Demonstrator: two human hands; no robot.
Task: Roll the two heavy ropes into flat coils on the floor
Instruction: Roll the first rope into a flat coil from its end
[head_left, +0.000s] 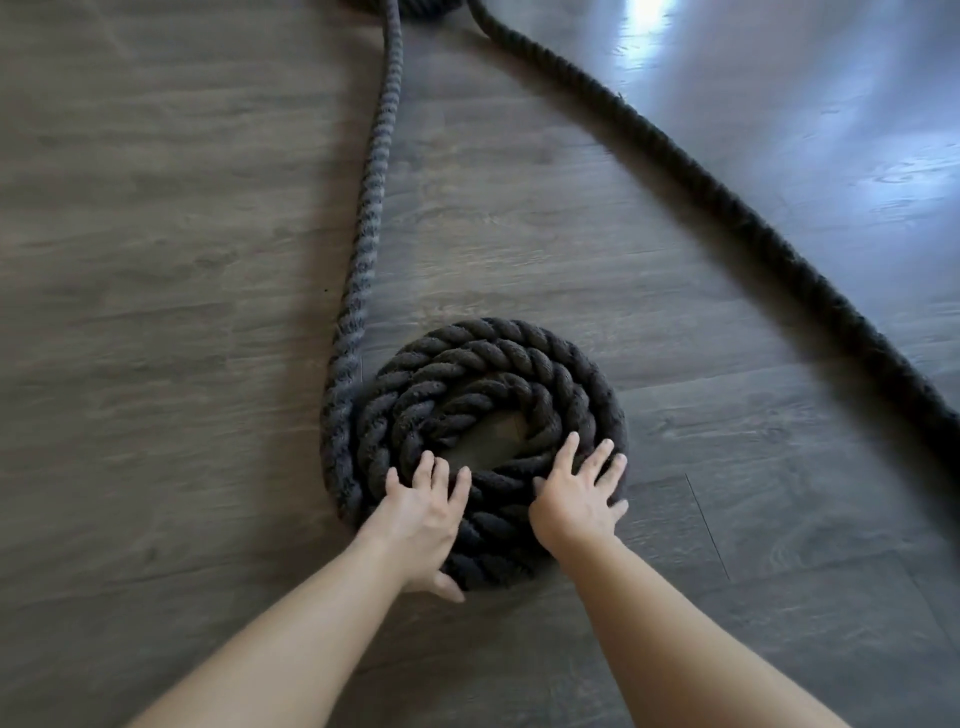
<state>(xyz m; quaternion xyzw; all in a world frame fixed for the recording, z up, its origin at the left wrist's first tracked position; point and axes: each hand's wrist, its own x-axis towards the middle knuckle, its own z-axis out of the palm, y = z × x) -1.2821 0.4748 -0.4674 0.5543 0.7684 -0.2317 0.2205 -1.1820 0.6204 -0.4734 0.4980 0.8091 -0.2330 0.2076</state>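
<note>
While both hands, left (423, 512) and right (579, 493), are lying flat and unclenched, the coil (488, 374) is being pressed at lower centre of the frame.

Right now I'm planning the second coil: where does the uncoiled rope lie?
In the head view, the uncoiled rope runs diagonally across the floor, right of the coil under both hands.

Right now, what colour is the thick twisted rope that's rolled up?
The coiled thick twisted rope is black, fading to dusty grey on its loose tail; the head view shows it.
</note>
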